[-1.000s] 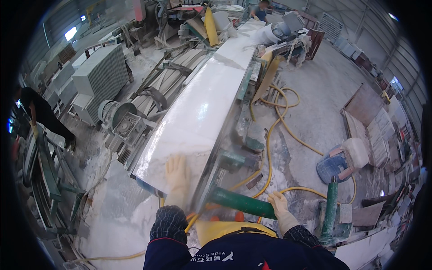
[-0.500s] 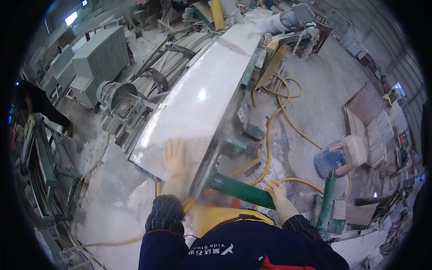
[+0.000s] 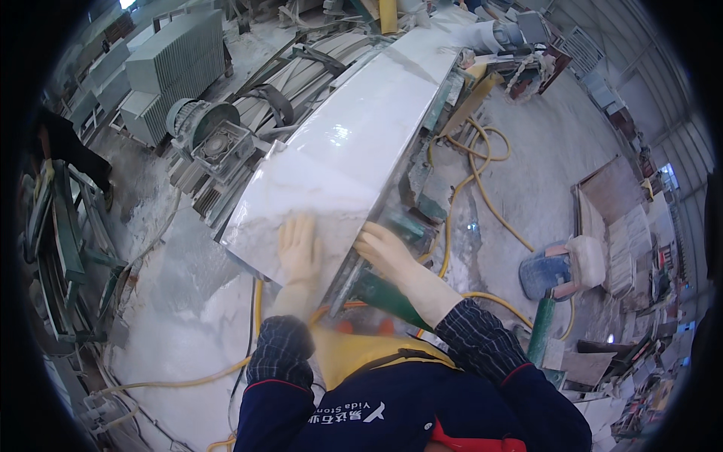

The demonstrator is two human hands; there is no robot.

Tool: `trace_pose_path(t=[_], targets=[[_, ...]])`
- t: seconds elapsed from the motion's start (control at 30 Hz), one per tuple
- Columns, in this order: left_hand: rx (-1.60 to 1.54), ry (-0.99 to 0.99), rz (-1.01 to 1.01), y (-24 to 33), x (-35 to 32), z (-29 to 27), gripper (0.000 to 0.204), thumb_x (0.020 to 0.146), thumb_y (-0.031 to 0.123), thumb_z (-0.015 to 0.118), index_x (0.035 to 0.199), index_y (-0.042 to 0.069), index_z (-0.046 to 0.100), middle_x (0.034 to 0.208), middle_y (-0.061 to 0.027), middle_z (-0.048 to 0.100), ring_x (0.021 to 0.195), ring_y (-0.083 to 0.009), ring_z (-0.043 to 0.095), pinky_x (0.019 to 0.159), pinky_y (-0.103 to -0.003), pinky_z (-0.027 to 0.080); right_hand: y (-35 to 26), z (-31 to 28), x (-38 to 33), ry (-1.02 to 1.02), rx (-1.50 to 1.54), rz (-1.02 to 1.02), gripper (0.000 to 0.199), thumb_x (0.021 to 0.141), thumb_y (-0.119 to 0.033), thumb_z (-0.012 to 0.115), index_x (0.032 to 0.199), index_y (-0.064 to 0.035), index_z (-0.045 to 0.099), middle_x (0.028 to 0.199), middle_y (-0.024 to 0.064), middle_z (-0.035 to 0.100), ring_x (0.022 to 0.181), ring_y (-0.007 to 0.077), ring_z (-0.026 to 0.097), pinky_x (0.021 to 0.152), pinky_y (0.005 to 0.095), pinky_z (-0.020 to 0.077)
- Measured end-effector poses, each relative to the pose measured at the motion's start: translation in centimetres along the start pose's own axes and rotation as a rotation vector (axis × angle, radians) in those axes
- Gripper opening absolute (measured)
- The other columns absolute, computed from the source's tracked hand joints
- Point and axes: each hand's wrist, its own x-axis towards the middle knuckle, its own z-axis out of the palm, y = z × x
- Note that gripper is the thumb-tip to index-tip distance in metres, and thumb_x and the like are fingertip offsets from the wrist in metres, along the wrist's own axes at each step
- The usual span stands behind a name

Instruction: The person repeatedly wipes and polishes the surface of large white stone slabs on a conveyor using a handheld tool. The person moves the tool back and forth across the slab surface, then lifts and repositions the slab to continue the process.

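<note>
A long white stone slab (image 3: 343, 158), wet and shiny, lies on a green frame and stretches away from me toward the upper right. My left hand (image 3: 299, 248), in a cream glove, rests flat on the slab's near end with the fingers stretched out. At the slab's right edge is my right hand (image 3: 388, 252), also gloved. Its fingers reach onto that edge, slightly bent and apart; whether any lie beneath it is hidden. Below the right hand runs a thick green tube (image 3: 388, 297) of the frame.
A motor (image 3: 215, 135) stands left of the slab, near stacked slabs (image 3: 177, 71). Yellow hose (image 3: 452, 218) winds over the floor at right. A blue barrel (image 3: 544, 273) stands farther right. Green metal racks (image 3: 64, 233) and a person in dark clothes (image 3: 71, 147) are at far left.
My right hand has left the green tube and moved up and left to the slab's right edge. The left hand stays flat on the slab, and the view has shifted slightly.
</note>
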Motion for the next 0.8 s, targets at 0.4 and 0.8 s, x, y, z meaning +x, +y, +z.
trace_pose_path(t=[0.4,0.8], targets=[[-0.092,0.052,0.017,-0.2,-0.4,-1.4,0.049,0.09,0.022,0.057,0.135,0.003,0.054,0.139,-0.0226,0.052,0.132,-0.0443,0.043,0.113,-0.054,0.027,-0.9,3.3,5.1,-0.01,0.337,0.134,0.039,0.092,-0.015,0.067,0.129,-0.0057,0.057,0.125,0.0121,0.064,0.113,0.0275,0.064,0.097,0.0449,0.0528],[-1.366,0.32,-1.372,-3.8,-11.6,-0.6,0.072,0.1,0.057,0.039,0.147,0.002,0.041,0.142,-0.0164,0.051,0.126,-0.0312,0.052,0.108,-0.043,0.043,2.8,7.6,1.6,0.287,0.11,-0.036,0.026,0.08,-0.01,0.079,0.101,0.0041,0.072,0.096,0.0127,0.073,0.086,0.021,0.07,0.078,0.034,0.0568]])
